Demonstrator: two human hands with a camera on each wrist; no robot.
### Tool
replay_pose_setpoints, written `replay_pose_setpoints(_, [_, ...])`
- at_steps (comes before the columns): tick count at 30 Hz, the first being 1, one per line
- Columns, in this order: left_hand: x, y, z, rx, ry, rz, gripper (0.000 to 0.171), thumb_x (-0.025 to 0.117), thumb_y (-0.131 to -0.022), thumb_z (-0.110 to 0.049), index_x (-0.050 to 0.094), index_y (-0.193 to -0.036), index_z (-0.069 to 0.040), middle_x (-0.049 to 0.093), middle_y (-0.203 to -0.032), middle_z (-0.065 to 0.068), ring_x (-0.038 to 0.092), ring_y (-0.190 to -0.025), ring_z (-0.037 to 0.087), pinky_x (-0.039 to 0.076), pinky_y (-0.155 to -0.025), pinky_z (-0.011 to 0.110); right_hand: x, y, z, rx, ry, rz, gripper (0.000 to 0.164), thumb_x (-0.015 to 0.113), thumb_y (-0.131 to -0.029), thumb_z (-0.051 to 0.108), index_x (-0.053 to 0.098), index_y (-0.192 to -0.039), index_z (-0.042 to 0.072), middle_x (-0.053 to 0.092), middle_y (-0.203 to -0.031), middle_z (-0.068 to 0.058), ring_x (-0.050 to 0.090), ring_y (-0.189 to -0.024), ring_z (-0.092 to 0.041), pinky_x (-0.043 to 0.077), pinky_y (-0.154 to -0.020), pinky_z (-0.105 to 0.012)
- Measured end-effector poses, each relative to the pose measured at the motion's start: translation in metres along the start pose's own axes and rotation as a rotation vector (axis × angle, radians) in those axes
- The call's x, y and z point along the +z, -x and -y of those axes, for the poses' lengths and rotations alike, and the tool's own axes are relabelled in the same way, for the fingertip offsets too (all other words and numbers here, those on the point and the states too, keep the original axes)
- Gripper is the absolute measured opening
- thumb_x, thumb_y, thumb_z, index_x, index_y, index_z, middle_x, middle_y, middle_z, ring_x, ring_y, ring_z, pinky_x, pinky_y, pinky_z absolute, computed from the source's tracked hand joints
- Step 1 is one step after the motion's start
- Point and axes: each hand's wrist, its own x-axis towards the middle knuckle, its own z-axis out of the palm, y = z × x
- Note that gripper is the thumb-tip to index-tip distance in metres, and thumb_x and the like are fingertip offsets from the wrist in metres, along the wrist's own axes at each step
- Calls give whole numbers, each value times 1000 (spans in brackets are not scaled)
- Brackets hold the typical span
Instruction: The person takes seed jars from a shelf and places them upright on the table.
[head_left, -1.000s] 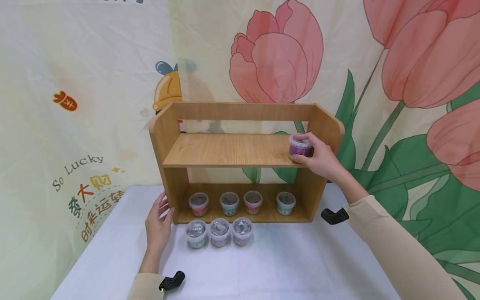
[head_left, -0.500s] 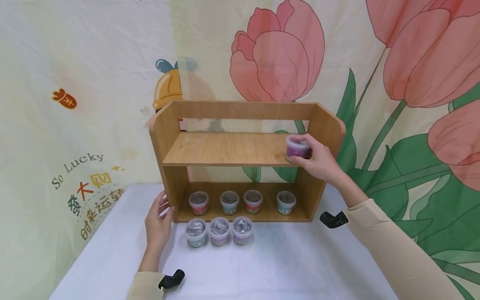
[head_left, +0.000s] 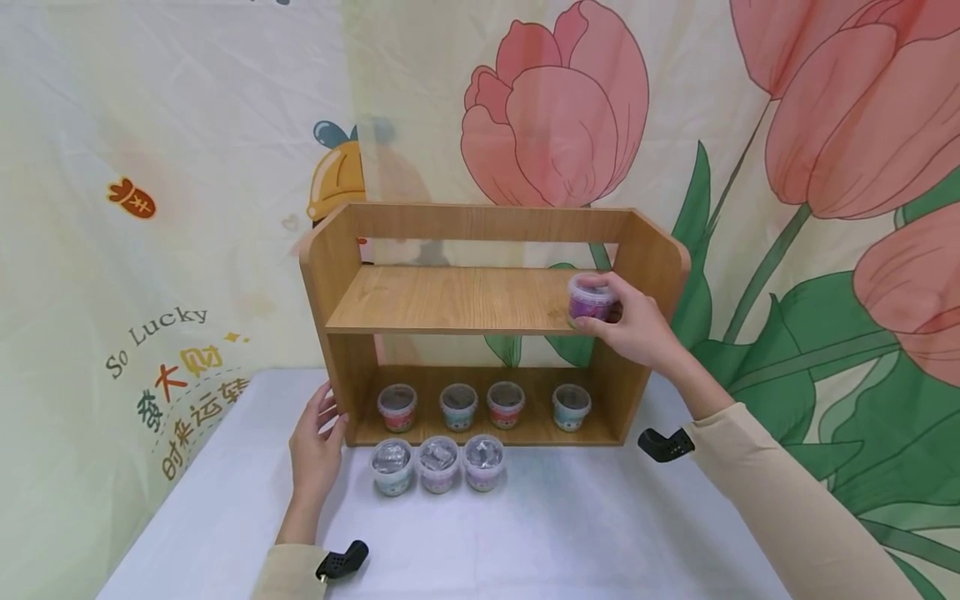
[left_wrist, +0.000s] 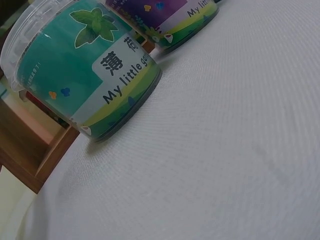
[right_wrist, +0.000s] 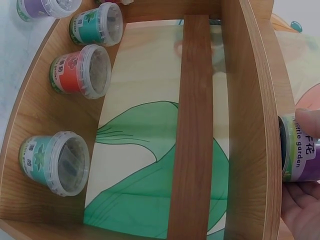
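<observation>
Purple cup [head_left: 588,308] in right grip [head_left: 637,327]

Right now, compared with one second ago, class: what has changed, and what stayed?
The right grip, holding it throughout, has shifted the purple round plastic tub slightly left at the brown wooden rack's upper shelf. Unchanged: the left grip at the rack's left side, four round red or teal plastic tubs below, and three round pale teal or purple tubs on the white cloth.
</observation>
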Motion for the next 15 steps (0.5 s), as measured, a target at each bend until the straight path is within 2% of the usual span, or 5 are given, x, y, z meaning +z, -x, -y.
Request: replay_pose_setpoints(15, [1, 0, 1, -19, -6, 3, 71, 66, -104, -3, 41, -164, -31, 60, -150, 18, 63, -132, 41, 57, -103, 58, 4, 4, 3, -41, -12, -16, 58, 80, -97, 15, 54, -148, 14, 59, -141, -22, 64, -121, -41, 59, -102, -59])
